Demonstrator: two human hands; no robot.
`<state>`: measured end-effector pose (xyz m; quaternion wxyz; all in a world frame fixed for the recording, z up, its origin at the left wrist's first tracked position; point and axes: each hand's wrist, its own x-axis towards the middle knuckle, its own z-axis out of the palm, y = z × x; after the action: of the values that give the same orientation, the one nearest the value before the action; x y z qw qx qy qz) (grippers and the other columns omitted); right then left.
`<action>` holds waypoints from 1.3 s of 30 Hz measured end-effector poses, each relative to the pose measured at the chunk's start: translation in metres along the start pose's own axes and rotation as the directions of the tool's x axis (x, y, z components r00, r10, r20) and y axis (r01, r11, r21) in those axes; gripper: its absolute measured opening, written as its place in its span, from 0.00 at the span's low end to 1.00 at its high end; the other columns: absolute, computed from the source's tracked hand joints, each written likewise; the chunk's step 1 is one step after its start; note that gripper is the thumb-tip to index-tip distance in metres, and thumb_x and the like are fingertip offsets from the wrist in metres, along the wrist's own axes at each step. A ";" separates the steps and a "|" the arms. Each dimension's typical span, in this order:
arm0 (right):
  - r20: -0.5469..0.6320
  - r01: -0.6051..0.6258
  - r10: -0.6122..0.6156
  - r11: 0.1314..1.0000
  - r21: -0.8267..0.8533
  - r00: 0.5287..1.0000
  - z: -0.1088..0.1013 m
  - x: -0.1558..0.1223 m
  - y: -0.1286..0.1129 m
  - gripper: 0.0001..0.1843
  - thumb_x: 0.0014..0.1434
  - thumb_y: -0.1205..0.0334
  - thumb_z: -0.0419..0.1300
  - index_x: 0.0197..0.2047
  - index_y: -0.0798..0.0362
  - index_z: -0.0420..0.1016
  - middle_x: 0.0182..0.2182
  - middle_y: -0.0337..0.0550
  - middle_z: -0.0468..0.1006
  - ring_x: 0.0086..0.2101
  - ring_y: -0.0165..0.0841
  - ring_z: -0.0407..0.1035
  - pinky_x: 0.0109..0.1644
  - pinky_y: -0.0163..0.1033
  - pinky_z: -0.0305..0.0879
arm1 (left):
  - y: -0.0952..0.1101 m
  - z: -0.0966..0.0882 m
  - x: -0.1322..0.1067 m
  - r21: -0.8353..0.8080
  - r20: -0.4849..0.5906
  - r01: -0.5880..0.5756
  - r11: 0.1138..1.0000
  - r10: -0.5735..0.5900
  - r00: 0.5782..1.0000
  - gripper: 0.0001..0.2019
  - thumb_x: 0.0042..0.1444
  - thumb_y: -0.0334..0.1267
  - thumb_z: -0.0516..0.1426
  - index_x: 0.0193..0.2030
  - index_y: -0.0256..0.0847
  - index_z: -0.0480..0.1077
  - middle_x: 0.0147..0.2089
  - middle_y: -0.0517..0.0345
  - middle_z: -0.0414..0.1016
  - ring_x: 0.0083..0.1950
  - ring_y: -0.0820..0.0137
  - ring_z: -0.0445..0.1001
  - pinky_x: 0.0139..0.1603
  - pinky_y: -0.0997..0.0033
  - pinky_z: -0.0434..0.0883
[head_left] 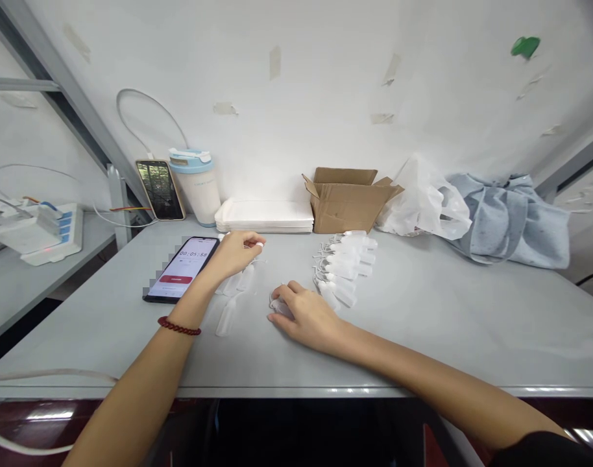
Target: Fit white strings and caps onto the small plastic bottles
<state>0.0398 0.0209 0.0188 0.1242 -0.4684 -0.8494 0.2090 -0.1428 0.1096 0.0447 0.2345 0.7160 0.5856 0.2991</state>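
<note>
My left hand (238, 253) is over the left group of translucent white plastic sleeves (227, 316), which have thin white cords. Its fingers are pinched together, with a small white bit at their tips; what it belongs to is unclear. Resting low on the table, my right hand (309, 314) has its thumb and fingers closed round a translucent white sleeve (281, 307) with a cord loop, partly hidden by the fingers. To the right of that hand lies a stacked row of similar corded sleeves (342, 266), cords pointing left.
A phone showing a timer (187, 259) lies beside my left forearm. Along the wall stand another phone (160, 188), a tumbler (196, 191), a white stack (265, 216), an open cardboard box (350, 207), a plastic bag (423, 201) and a blue cloth bag (540, 224).
</note>
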 end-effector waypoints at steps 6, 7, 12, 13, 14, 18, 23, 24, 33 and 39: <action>-0.023 0.004 -0.003 0.999 0.037 1.000 -0.001 -0.002 0.000 0.14 0.59 0.59 0.57 0.47 0.54 0.65 0.42 0.47 0.69 0.35 0.33 0.69 0.34 0.37 0.60 | -0.001 0.001 0.000 0.005 0.003 -0.011 1.000 0.011 1.000 0.16 0.47 0.41 0.53 0.39 0.37 0.75 0.36 0.53 0.79 0.38 0.63 0.75 0.38 0.67 0.71; -0.028 0.007 -0.007 1.000 0.025 1.000 -0.001 -0.002 0.000 0.14 0.59 0.59 0.57 0.48 0.54 0.65 0.42 0.46 0.69 0.34 0.33 0.69 0.34 0.37 0.60 | -0.001 0.001 0.000 0.007 0.002 -0.012 1.000 0.012 1.000 0.16 0.47 0.41 0.53 0.39 0.37 0.75 0.36 0.53 0.79 0.38 0.63 0.75 0.38 0.67 0.72; -0.038 0.026 -0.028 0.999 -0.031 0.999 -0.001 -0.003 -0.001 0.13 0.60 0.60 0.56 0.48 0.52 0.65 0.42 0.45 0.69 0.28 0.29 0.66 0.32 0.36 0.58 | -0.003 0.002 0.001 0.006 -0.007 -0.027 1.000 0.027 1.000 0.16 0.47 0.41 0.53 0.38 0.37 0.76 0.36 0.53 0.79 0.37 0.62 0.76 0.39 0.66 0.72; -0.041 0.029 -0.031 0.999 -0.040 0.999 -0.001 -0.003 0.000 0.13 0.60 0.60 0.55 0.48 0.52 0.65 0.42 0.45 0.69 0.28 0.29 0.66 0.32 0.36 0.58 | -0.003 0.002 0.001 0.007 -0.007 -0.030 1.000 0.030 1.000 0.16 0.47 0.41 0.53 0.38 0.37 0.76 0.36 0.52 0.79 0.37 0.62 0.76 0.39 0.66 0.72; -0.045 0.031 -0.033 0.998 -0.049 0.998 -0.002 -0.003 0.000 0.13 0.61 0.61 0.55 0.48 0.53 0.65 0.42 0.45 0.69 0.28 0.29 0.66 0.31 0.35 0.58 | -0.003 0.002 0.001 0.011 -0.006 -0.031 0.999 0.031 1.000 0.16 0.47 0.41 0.53 0.38 0.36 0.76 0.36 0.52 0.79 0.37 0.62 0.76 0.39 0.66 0.72; -0.062 0.038 -0.044 0.995 -0.087 0.997 -0.003 -0.003 0.003 0.12 0.60 0.61 0.55 0.47 0.53 0.65 0.42 0.45 0.70 0.29 0.30 0.67 0.31 0.35 0.57 | -0.003 0.002 0.001 0.027 0.002 -0.031 0.999 0.031 1.000 0.16 0.47 0.41 0.53 0.39 0.36 0.76 0.37 0.51 0.79 0.38 0.62 0.76 0.39 0.66 0.72; -0.074 0.041 -0.049 0.994 -0.099 0.996 -0.002 -0.002 0.007 0.10 0.60 0.62 0.55 0.46 0.53 0.66 0.42 0.45 0.71 0.29 0.31 0.67 0.30 0.35 0.57 | -0.003 0.003 0.001 0.009 0.008 -0.032 0.999 0.032 0.999 0.15 0.47 0.41 0.53 0.38 0.37 0.75 0.38 0.52 0.79 0.39 0.62 0.76 0.41 0.66 0.72; -0.082 0.045 -0.052 0.995 -0.090 0.995 -0.003 -0.002 0.009 0.10 0.60 0.63 0.55 0.46 0.53 0.66 0.41 0.45 0.71 0.29 0.31 0.67 0.30 0.34 0.57 | -0.003 0.003 0.001 0.000 0.009 -0.032 0.999 0.032 0.999 0.15 0.47 0.41 0.53 0.38 0.37 0.75 0.38 0.52 0.79 0.40 0.62 0.76 0.41 0.66 0.72; -0.371 0.141 -0.020 0.943 0.301 0.928 -0.024 0.004 0.024 0.07 0.59 0.58 0.57 0.39 0.53 0.67 0.33 0.40 0.72 0.25 0.26 0.63 0.31 0.34 0.60 | 0.016 0.007 -0.008 -0.252 0.095 0.080 0.964 -0.057 0.994 0.15 0.42 0.38 0.59 0.39 0.35 0.71 0.43 0.49 0.76 0.46 0.61 0.74 0.47 0.62 0.70; -0.344 0.111 0.169 0.742 0.662 0.924 -0.039 0.005 0.024 0.12 0.56 0.53 0.58 0.36 0.53 0.67 0.32 0.38 0.71 0.24 0.26 0.62 0.26 0.33 0.58 | 0.035 0.013 -0.019 -0.537 0.269 0.081 0.840 0.079 0.960 0.17 0.43 0.36 0.62 0.42 0.38 0.69 0.42 0.54 0.74 0.45 0.66 0.73 0.51 0.62 0.68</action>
<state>0.0713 0.0454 0.0424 0.4435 -0.4371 -0.6686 0.4066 -0.1121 0.0839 0.0565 0.5082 0.6549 0.4380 0.3479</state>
